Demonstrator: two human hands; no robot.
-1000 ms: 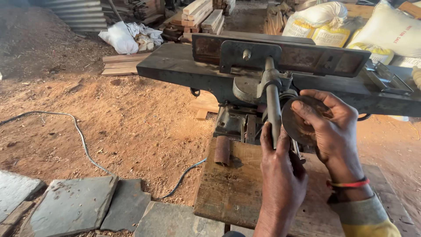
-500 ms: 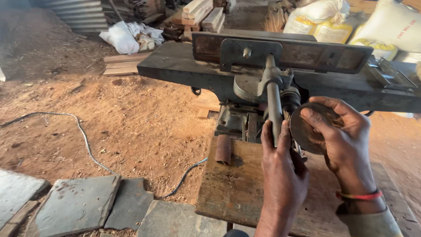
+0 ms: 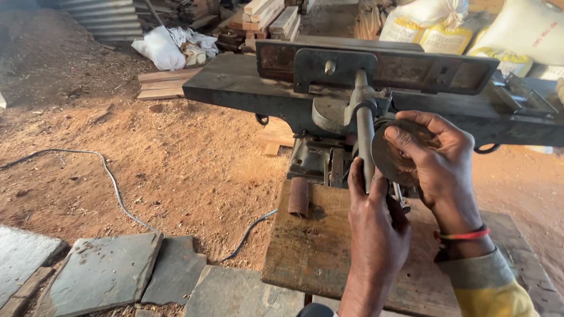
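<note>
Nearest the camera, the left hand [image 3: 376, 235] rises from the bottom edge, its fingers curled loosely around the lower end of a grey metal bar [image 3: 365, 141]; the thumb side presses the bar, and a small tool may sit under the palm, though it is too hidden to identify. Beside it, the right hand [image 3: 437, 161] is spread wide and wraps over a round metal disc [image 3: 395, 158], fingertips on its upper rim. A red band circles that wrist above a yellow sleeve.

Both hands work over a worn wooden board [image 3: 317, 246], which carries a short rusty cylinder [image 3: 298, 196] lying apart from the hands.

The disc sits at the front of a dark woodworking machine [image 3: 247, 88], just right of the bar. Judged from this, the disc is seated against the machine but not yet released; whether it is being fastened or loosened cannot be told.

Further off, a cable [image 3: 111, 182] runs across the sawdust floor [image 3: 176, 152]; stacked planks [image 3: 276, 14] and sacks [image 3: 523, 35] lie beyond.
</note>
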